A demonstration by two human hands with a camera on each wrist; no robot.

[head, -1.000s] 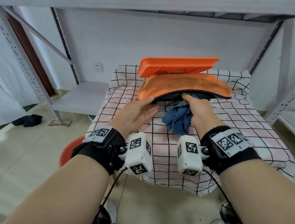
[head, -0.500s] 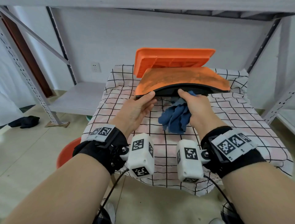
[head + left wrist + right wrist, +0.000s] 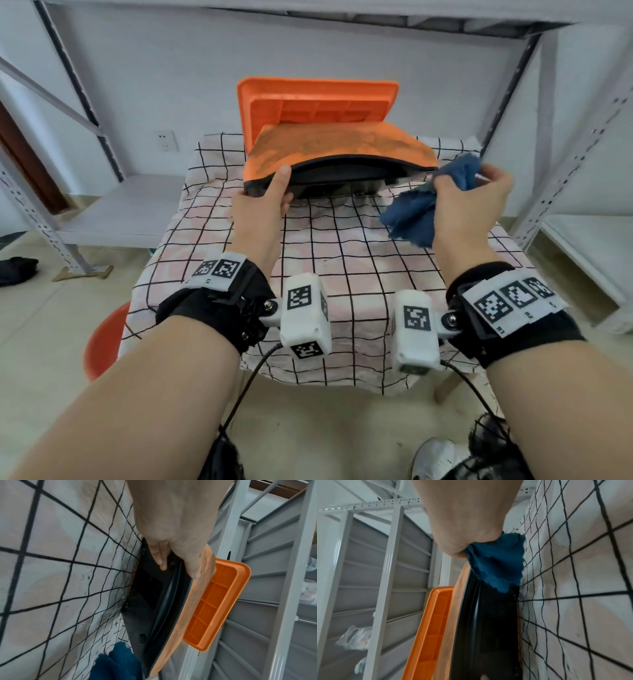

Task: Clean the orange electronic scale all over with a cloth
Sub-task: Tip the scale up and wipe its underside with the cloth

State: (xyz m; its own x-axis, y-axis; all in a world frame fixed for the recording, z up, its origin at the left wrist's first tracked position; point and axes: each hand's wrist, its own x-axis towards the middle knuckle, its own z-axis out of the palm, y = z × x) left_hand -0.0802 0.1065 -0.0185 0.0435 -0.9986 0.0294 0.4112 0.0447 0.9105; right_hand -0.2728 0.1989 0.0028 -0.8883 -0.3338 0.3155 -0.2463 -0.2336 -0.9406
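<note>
The orange scale (image 3: 342,145) is tipped up on its back edge on the checked tablecloth (image 3: 342,246), its black underside (image 3: 154,599) facing me and its orange tray (image 3: 318,106) behind. My left hand (image 3: 270,198) grips the scale's front left corner, thumb on the orange top and fingers under the black base (image 3: 161,561). My right hand (image 3: 472,198) clutches a bunched blue cloth (image 3: 418,212) by the scale's right corner; the cloth (image 3: 498,563) hangs against the black edge.
Grey metal shelving (image 3: 102,212) stands on the left and right (image 3: 582,137), with a wall right behind the table. A red stool (image 3: 102,346) sits under the table's left corner. A dark rag (image 3: 17,270) lies on the floor at left.
The scale has been tilted higher. My right hand has swept the blue cloth from the middle of the front edge out to the right corner. My left hand has closed on the left corner.
</note>
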